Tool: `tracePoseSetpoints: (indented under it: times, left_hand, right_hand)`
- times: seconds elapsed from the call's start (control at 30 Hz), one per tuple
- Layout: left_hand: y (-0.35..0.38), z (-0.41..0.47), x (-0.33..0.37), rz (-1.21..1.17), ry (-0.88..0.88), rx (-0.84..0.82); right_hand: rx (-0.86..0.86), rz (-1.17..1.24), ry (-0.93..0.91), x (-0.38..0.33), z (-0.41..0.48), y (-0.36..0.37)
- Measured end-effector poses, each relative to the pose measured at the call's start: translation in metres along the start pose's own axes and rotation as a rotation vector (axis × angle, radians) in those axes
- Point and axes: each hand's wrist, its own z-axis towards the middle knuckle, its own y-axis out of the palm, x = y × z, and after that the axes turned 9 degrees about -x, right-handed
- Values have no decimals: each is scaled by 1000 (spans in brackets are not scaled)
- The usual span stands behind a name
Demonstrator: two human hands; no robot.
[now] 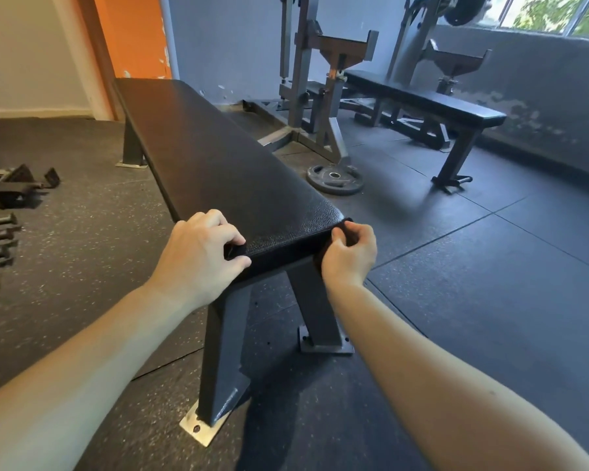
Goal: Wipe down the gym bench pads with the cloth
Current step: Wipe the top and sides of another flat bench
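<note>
A long flat bench with a black textured pad (218, 158) runs from the near centre away to the upper left. Across its near end face lies a dark cloth (283, 256), hard to tell from the pad. My left hand (201, 253) rests on the pad's near left corner and pinches one end of the cloth between thumb and fingers. My right hand (351, 256) pinches the other end at the near right corner. The cloth is stretched between them.
The bench's grey legs (225, 351) are bolted to the rubber floor. A weight plate (334, 178) lies on the floor right of the bench. Behind it stand a grey rack (306, 79) and a second black bench (432, 103). Dark bars and brackets (14, 188) lie at far left.
</note>
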Motion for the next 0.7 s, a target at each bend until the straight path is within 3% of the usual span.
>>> tracePoseSetpoints:
  times: [0.23, 0.53, 0.7]
  left_hand:
    - [-1, 3, 0, 23, -37, -22]
    - [-6, 2, 1, 34, -24, -44]
    - [-6, 0, 3, 73, -27, -93]
  right_hand:
    - [-350, -96, -156, 12, -75, 17]
    - [-114, -59, -26, -1, -10, -3]
    - [-274, -77, -89, 2, -68, 20]
